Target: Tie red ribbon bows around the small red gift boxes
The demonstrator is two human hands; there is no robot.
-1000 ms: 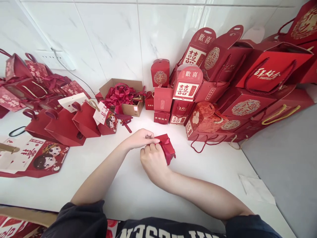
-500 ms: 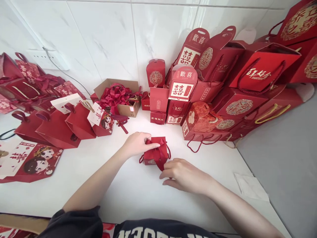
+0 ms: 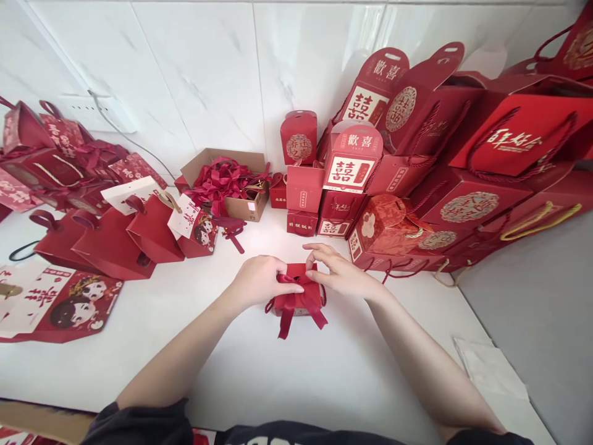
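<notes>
Partly beneath left grip (image 3: 259,279), red box (image 3: 301,308)

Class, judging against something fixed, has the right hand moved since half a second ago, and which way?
Yes: the right hand has moved forward, up the picture, closer to the open cardboard box.

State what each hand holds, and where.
Left hand holds the red ribbon bow by its left side; right hand is at its right side, hold unclear.
</notes>
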